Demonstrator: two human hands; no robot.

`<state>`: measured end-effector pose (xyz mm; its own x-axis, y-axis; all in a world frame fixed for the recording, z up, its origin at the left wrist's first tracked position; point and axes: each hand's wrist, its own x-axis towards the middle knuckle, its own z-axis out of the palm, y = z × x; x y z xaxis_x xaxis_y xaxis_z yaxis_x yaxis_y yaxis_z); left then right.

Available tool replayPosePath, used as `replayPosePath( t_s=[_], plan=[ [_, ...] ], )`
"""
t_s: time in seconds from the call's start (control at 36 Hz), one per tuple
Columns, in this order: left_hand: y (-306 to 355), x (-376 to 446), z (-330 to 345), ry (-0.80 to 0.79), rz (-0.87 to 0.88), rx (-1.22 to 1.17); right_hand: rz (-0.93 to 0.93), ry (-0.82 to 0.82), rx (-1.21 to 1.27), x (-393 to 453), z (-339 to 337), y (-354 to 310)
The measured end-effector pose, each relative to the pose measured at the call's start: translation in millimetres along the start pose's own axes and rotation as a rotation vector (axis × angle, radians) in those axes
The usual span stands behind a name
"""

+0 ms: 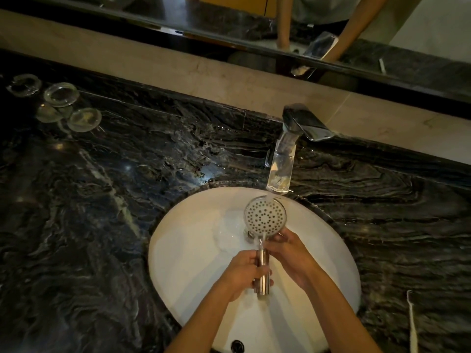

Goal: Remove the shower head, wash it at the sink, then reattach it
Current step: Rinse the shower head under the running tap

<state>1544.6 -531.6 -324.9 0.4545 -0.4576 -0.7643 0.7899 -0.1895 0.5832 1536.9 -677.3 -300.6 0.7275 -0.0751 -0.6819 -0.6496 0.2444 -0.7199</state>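
The shower head [265, 217] is over the white sink [193, 250], its holed face turned up under the tap [283, 159], with water running onto its far edge. The left hand [244, 273] has its fingers [262, 270] curled round the chrome handle. The right hand [288, 253] grips the neck just below the face, a little beyond the left fingers. Well left of both hands, glass dishes [61, 94] stand on the dark marble bench [102, 200].
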Motion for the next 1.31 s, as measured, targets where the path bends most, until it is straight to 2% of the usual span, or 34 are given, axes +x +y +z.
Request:
replayPosePath(
  t_s=[0.11,0.22,0.31,0.39,0.47,0.58,0.64,0.78,0.89,1.11,1.19,1.31],
  plan=[
    [-1.6,-4.1,0.0,0.001,-0.013,-0.013,0.035,0.056,-0.083,-12.9,-2.9,-6.1],
    [-0.7,-8.9,-1.5,0.002,-0.025,-0.005,0.033,0.256,-0.257,-30.6,-7.1,-29.7],
    [2.4,-11.7,-0.9,0.002,-0.024,0.013,-0.158,0.389,-0.283,-47.9,-8.9,-69.3],
    [7.3,-14.0,2.7,0.011,-0.021,0.021,-0.347,0.385,-0.27,-63.6,-7.4,-124.3],
    [11.1,-14.8,6.5,0.079,0.0,0.046,-0.434,0.413,-0.329,-64.9,-5.6,-169.9],
    [17.5,-19.9,11.0,0.114,0.009,0.052,-0.441,0.428,-0.484,-53.1,3.7,-194.6],
    [20.6,-22.5,12.6,0.11,0.007,0.053,-0.43,0.404,-0.521,-48.6,7.5,-193.9],
    [31.7,-31.1,13.5,0.105,0.02,0.038,-0.409,0.334,-0.243,-41.4,10.4,-180.3],
    [36.2,-40.6,14.1,0.114,0.029,0.049,-0.315,0.388,-0.206,-40.6,6.9,-159.1],
    [42.6,-63.6,13.5,0.164,0.023,0.079,-0.282,0.441,-0.258,-52.5,4.3,-158.4],
    [40.9,-70.8,10.6,0.197,0.024,0.057,-0.203,0.396,-0.251,-62.9,7.2,-128.6],
    [36.9,-83.0,4.7,0.247,0.05,0.04,-0.008,0.289,-0.297,-76.9,19.0,-76.9]
  ],
)
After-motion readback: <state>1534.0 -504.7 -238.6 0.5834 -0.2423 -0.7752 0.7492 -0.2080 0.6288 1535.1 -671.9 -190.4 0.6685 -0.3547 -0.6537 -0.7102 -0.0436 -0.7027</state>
